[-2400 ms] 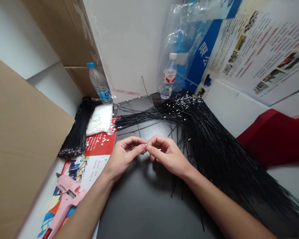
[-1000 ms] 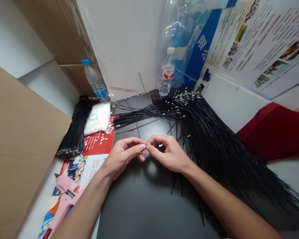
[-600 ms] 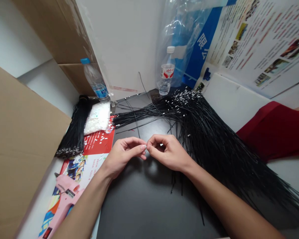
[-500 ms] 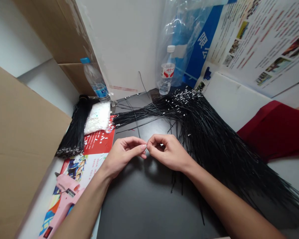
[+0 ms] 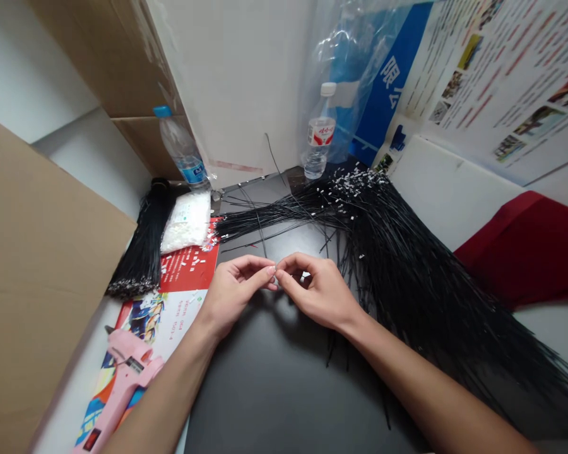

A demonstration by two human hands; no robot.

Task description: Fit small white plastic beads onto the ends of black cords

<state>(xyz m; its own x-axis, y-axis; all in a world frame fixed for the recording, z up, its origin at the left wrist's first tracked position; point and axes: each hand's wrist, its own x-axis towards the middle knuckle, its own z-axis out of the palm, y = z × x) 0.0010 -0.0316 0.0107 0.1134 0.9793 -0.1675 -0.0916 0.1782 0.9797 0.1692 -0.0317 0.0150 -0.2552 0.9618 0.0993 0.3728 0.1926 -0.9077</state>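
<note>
Above the dark tabletop, my left hand and my right hand meet fingertip to fingertip, both closed in a pinch. A tiny pale speck shows where the fingertips come together, too small to name. One thin black wire runs on the table up to behind my left fingers; whether it is held I cannot tell. Beside my right hand spreads a big heap of black wires, many tipped with small white pieces. Another bunch of black wires lies beyond both hands.
At left are a pink glue gun, a bag of white pieces, a red sheet and a tied black wire bundle. Two bottles, one blue-capped, one white-capped, stand behind. Cardboard borders the left; red cloth the right.
Both hands have shifted very slightly upward in view, still pinched together. The right thumb and index finger sit a little differently at the meeting point. The surroundings moved slightly with the camera.
</note>
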